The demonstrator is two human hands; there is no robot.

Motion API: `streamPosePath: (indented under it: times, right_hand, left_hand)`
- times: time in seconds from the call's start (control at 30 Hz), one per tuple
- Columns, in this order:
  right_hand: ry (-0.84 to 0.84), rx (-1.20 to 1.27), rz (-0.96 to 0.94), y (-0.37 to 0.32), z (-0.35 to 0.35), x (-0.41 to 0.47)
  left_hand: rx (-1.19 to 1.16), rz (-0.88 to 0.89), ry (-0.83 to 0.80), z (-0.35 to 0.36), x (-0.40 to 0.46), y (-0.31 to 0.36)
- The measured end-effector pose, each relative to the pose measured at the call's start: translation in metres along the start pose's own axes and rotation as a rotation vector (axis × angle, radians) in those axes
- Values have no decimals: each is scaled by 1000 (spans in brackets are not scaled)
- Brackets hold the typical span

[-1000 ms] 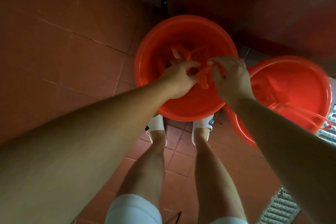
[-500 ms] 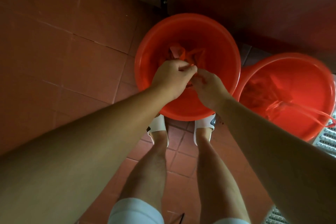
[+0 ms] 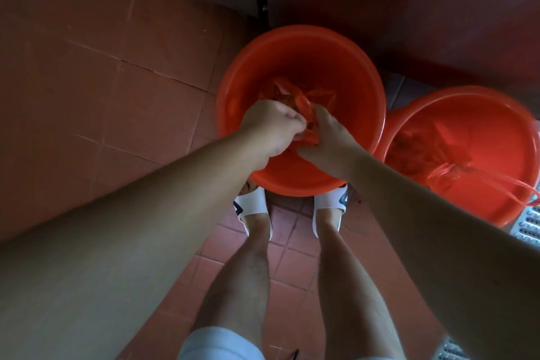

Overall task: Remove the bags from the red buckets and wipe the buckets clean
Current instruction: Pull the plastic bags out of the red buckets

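Red plastic bag (image 3: 295, 99) sits bunched in the near bucket (image 3: 301, 67) on the floor; left hand (image 3: 271, 128) and right hand (image 3: 327, 140) both pinch it. Gather the loose edges, then lift straight up.

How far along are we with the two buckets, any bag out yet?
Nothing is finished. In hand: the left hand and right hand both grip the red bag inside the near bucket. Left: lift that bag out, remove the second bag from the right bucket, then wipe both.
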State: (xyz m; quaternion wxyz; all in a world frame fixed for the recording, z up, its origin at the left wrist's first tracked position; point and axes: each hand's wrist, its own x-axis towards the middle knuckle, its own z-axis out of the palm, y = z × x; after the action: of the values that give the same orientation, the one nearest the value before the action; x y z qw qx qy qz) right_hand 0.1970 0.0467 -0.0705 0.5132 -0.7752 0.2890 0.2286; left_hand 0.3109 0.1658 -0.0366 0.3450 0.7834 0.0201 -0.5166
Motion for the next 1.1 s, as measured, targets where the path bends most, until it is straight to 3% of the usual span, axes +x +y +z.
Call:
streamPosePath:
  times: [0.17,0.3,0.5,0.6,0.7,0.83,0.97,1.03,1.1]
  right_hand:
    - [-8,-43,-106,3,3,-3]
    - [29,89,87,8,2,2]
    - [33,197,185,9,-6,4]
    - [65,333,209,4,-8,6]
    - [234,423,297,-2,-10,14]
    - [336,172,282,-1,-13,20]
    - [397,-72,11,-2,-12,12]
    - [362,-186,-95,-1,-12,8]
    - [316,-239,-142,1,-13,3]
  left_hand:
    - [50,5,-43,13,6,1]
    - [110,142,81,7,11,-4]
    - [321,329,15,1,17,-6]
    - [306,331,94,5,20,-5]
    - [316,293,95,10,20,-5]
    - [455,354,-15,14,21,-11]
    - [588,488,-34,19,30,-8]
    - [606,529,29,23,36,-2]
    - [612,536,-18,27,43,2]
